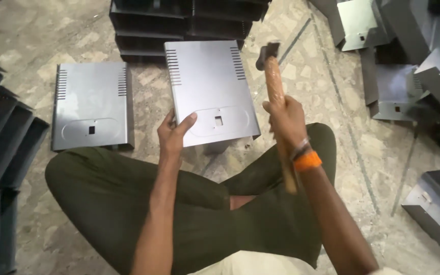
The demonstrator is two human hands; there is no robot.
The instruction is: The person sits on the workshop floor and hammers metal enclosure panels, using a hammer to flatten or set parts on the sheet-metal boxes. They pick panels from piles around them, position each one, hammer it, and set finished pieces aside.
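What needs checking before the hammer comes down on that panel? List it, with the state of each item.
1. Right hand has a full grip on the hammer handle: ok.
2. Hammer head raised above the panel: ok.
3. Left hand steadies the panel at its near left edge: ok.
4. Left fingers away from the square hole: ok; the thumb lies on the panel face, so its margin is slim.
5. Panel supported flat underneath: cannot tell.
6. Second panel lies apart, left of the strike zone: ok.
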